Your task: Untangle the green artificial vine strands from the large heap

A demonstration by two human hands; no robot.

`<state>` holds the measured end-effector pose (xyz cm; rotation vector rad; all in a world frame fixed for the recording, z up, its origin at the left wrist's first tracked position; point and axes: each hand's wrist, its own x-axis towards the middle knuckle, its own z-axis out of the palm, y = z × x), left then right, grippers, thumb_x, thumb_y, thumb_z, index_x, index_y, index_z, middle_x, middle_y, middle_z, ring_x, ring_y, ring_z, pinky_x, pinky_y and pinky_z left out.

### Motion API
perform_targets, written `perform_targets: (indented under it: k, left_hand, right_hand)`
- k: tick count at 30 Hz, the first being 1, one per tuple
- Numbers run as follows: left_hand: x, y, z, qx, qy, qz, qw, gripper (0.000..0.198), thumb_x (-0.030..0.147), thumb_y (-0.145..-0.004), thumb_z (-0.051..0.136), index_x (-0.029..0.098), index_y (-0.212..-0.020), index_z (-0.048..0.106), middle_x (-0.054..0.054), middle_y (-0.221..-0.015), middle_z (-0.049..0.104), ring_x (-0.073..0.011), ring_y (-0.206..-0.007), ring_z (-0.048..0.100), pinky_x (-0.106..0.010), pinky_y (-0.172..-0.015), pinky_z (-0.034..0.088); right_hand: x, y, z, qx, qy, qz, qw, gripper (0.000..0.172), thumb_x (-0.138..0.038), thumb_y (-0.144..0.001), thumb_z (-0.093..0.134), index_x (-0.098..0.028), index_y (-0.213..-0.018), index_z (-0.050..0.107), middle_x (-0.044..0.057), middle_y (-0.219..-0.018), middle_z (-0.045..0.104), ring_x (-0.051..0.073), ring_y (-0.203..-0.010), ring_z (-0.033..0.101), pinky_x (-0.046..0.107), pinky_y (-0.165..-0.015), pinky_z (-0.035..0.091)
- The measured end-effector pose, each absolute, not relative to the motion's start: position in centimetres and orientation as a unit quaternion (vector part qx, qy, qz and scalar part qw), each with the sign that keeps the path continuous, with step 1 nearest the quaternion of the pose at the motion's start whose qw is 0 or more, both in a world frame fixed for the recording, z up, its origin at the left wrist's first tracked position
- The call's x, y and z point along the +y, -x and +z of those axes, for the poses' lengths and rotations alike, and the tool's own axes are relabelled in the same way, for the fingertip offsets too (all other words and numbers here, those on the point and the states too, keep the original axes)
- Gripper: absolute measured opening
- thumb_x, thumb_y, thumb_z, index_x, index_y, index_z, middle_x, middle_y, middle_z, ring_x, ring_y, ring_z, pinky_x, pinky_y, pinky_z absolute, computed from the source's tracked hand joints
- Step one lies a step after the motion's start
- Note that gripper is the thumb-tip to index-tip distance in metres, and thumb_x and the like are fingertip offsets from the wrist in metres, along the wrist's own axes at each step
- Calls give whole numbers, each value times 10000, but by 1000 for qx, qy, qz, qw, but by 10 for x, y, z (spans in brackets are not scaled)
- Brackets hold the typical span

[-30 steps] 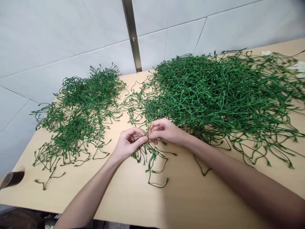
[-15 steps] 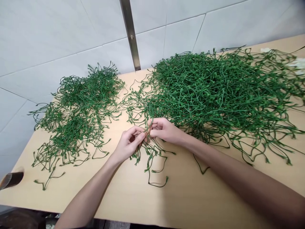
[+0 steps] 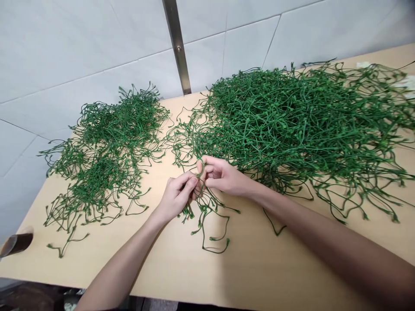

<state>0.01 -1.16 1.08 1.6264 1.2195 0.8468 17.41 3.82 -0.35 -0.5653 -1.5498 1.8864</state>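
My left hand (image 3: 177, 194) and my right hand (image 3: 220, 175) meet at the middle of the wooden table (image 3: 253, 268), fingers pinched together on one green plastic stem bunch (image 3: 207, 211). Its thin branches hang down toward me below the fingers. A big heap of the same green stems (image 3: 292, 121) lies just behind and to the right of my right hand. A smaller heap of stems (image 3: 106, 151) lies to the left of my left hand.
A white tiled wall (image 3: 81, 52) runs behind the table, with a metal strip (image 3: 177, 43) going up it. A dark object (image 3: 16, 244) pokes in at the table's left front edge. Pale bits (image 3: 407, 82) lie at the far right.
Both hands have lifted slightly away from me with the stem bunch, and the fingers have shifted their pinch on it. The heaps have not moved.
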Motion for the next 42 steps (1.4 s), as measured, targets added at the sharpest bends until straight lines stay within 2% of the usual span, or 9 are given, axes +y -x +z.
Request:
perform_targets:
  k: [7, 10, 14, 19, 23, 26, 32, 38, 42]
  left_hand:
    - [-12, 0, 8, 490, -660, 346, 453, 427, 505, -938, 476, 173, -677, 538, 29, -544, 545, -82, -474, 431, -206, -486, 345]
    - [-11, 1, 8, 490, -655, 350, 456, 423, 506, -937, 479, 174, -682, 535, 29, -542, 548, -84, -477, 450, -207, -485, 345]
    - [-11, 1, 6, 498, -616, 363, 491, 425, 553, -913, 496, 181, -711, 526, 26, -523, 552, -95, -459, 470, -212, -458, 336]
    - [-11, 2, 3, 511, -573, 391, 507, 381, 522, -911, 527, 181, -741, 533, 22, -535, 571, -93, -467, 474, -214, -477, 346]
    - [-10, 3, 1, 499, -568, 410, 510, 338, 467, -916, 549, 173, -748, 541, 16, -607, 580, -91, -516, 494, -215, -512, 379]
    - [-9, 4, 1, 498, -580, 421, 488, 333, 444, -906, 574, 163, -729, 555, 25, -617, 525, -83, -528, 477, -209, -514, 382]
    - [-8, 2, 2, 508, -567, 434, 482, 304, 446, -870, 627, 159, -787, 577, 36, -633, 491, -69, -519, 460, -196, -500, 383]
    - [-6, 2, 3, 479, -502, 461, 553, 307, 435, -804, 712, 159, -810, 576, 53, -598, 475, -51, -480, 420, -181, -457, 367]
    - [-6, 2, 4, 472, -472, 472, 575, 300, 394, -774, 750, 155, -807, 573, 50, -591, 492, -47, -476, 407, -166, -426, 338]
  right_hand:
    - [37, -173, -3, -579, 167, 727, 329, 182, -50, -730, 505, -195, -837, 477, -52, -729, 563, 87, -665, 603, 240, -664, 512]
    - [37, -173, -4, -590, 166, 718, 330, 204, -32, -718, 473, -197, -837, 472, -60, -686, 566, 81, -627, 580, 220, -607, 472]
    - [36, -173, -8, -596, 193, 698, 346, 248, -15, -714, 438, -192, -883, 479, -94, -558, 535, 66, -514, 466, 212, -545, 381]
    - [40, -172, -7, -538, 213, 737, 350, 237, -87, -729, 555, -166, -952, 543, -22, -753, 636, 97, -678, 591, 247, -665, 468]
    - [42, -172, -5, -513, 250, 743, 349, 210, -168, -767, 649, -158, -959, 564, -22, -766, 625, 90, -679, 599, 249, -695, 496]
    - [40, -172, -6, -518, 252, 737, 352, 251, -165, -698, 757, -156, -866, 570, -19, -783, 631, 95, -733, 626, 243, -729, 516]
    - [38, -171, -9, -514, 241, 753, 332, 369, -148, -539, 881, -149, -765, 589, -29, -720, 633, 79, -667, 607, 211, -643, 511]
    - [40, -172, -7, -516, 253, 755, 317, 259, -220, -624, 848, -135, -712, 620, -28, -622, 628, 71, -567, 572, 213, -569, 486]
    - [44, -175, -7, -465, 247, 777, 345, 265, -222, -665, 826, -141, -831, 636, -31, -642, 658, 65, -552, 580, 202, -569, 476]
